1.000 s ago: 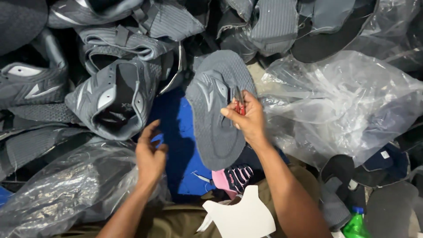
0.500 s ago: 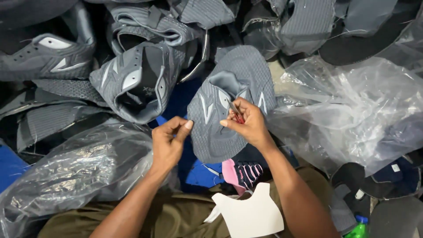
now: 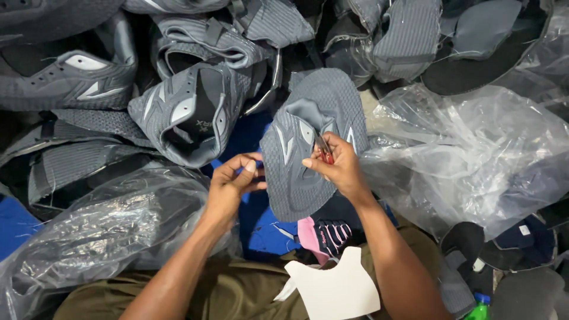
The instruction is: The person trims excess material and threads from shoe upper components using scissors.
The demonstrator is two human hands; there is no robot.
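Two hands meet on one grey shoe upper [image 3: 308,148], which we hold flat in front of us above our lap. Its long axis runs from the rounded toe end far from us down toward our knees, tilted slightly left. Our right hand [image 3: 338,169] is clenched on small red-handled snips [image 3: 325,153] and presses on the upper's right edge near its middle. Our left hand [image 3: 231,184] pinches the left edge, thumb on top. So the piece lies between both grips, with the right one further onto it. Finished grey shoes [image 3: 189,112] are heaped beyond, and clear plastic bags [image 3: 468,148] lie on either side.
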